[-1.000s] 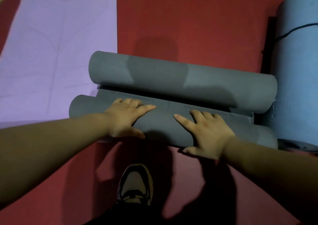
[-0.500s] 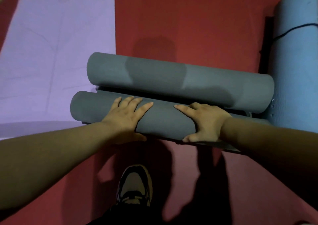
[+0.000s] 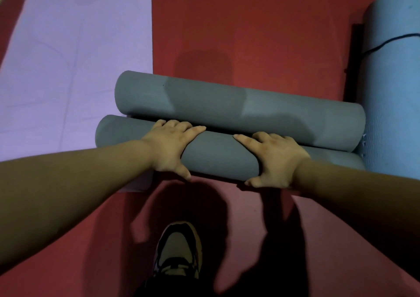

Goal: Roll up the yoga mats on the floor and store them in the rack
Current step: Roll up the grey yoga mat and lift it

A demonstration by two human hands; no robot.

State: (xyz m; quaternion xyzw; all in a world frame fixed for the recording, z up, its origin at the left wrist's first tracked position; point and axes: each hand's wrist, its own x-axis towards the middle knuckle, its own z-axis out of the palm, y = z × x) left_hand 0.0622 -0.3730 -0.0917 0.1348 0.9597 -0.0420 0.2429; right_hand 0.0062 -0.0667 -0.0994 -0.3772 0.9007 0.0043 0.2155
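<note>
A grey yoga mat lies across the red floor as two rolls side by side. The far grey roll (image 3: 227,106) lies untouched. The near grey roll (image 3: 220,156) sits tight against it. My left hand (image 3: 172,146) grips the near roll left of its middle, fingers curled over the top into the seam and thumb on the near side. My right hand (image 3: 275,158) grips it the same way right of the middle. A purple mat (image 3: 68,69) lies flat at the left.
A light blue rolled mat (image 3: 393,92) with a black cord round it stands at the right, touching the grey rolls' right ends. A black bar (image 3: 355,65) runs beside it. My shoe (image 3: 177,249) is on the red floor (image 3: 250,24) below the rolls.
The near grey roll has turned away from me and closed the flat strip between the two rolls. Both hands moved forward over its top and curled round it.
</note>
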